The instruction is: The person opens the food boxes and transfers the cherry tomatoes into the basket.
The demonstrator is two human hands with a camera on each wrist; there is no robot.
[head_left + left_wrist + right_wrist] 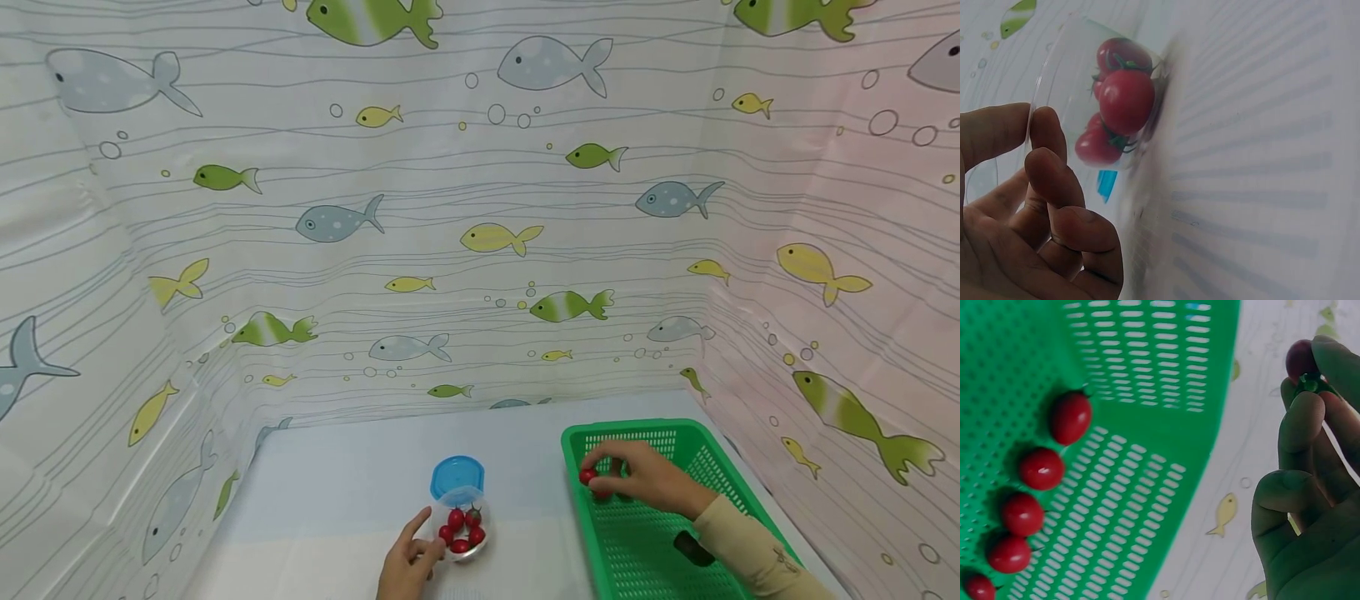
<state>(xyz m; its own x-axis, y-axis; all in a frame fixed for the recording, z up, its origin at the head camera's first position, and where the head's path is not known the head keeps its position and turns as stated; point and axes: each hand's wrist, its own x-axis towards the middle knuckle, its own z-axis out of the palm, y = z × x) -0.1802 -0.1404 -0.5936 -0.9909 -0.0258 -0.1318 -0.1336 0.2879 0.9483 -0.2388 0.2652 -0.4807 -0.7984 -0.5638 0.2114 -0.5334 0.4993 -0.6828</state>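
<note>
My left hand (408, 562) pinches the rim of a small clear plastic tub (1063, 69) between thumb and finger. Several red cherry tomatoes (1127, 102) with green stems lie inside the tub. Its other fingers curl loosely beside the wall. Over the left side of a green basket (588, 533), my right hand (648, 479) pinches one cherry tomato (1300, 359) by fingertips and thumb, its green stem end showing. Below it, several more cherry tomatoes (1042, 469) lie in a row along the basket's side, mostly hidden by the hand in the head view.
A round blue lid (457, 477) lies right behind the tub on the white table (337, 492). Walls of fish-patterned sheeting (480, 192) enclose the table at the back and both sides. A dark wrist device (692, 548) sits under the right sleeve.
</note>
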